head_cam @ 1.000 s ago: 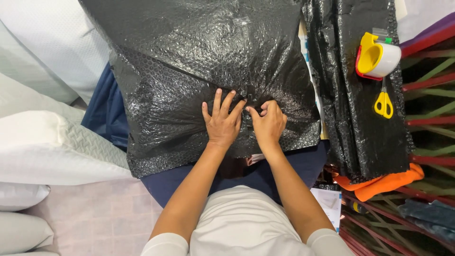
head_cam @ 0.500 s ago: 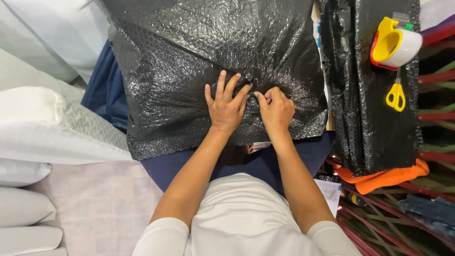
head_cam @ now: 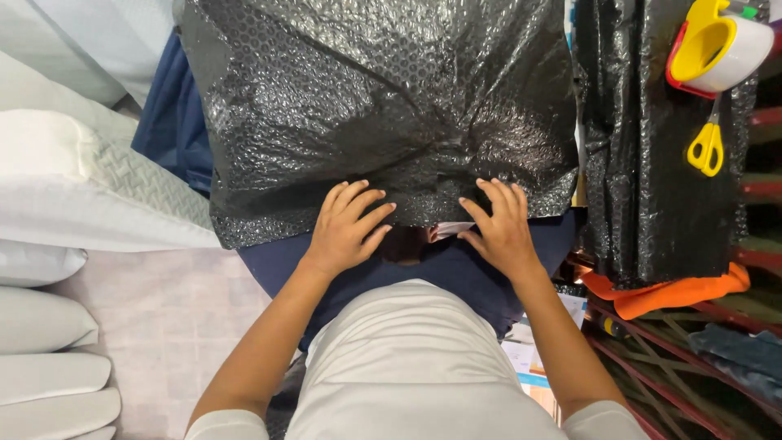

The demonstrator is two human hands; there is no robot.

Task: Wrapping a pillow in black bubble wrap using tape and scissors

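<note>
A big sheet of black bubble wrap [head_cam: 383, 106] fills the upper middle of the frame, draped over a dark blue bundle [head_cam: 456, 269]. White pillows [head_cam: 73, 187] are stacked down the left edge. At right hangs a second black wrap strip [head_cam: 643, 163] above an orange cloth [head_cam: 676, 293]. The left hand [head_cam: 346, 228] lies flat with fingers spread on the sheet's lower edge; the right hand [head_cam: 501, 228] does the same, gripping nothing. A tape dispenser [head_cam: 717, 45] and yellow scissors [head_cam: 705, 147] sit upper right.
</note>
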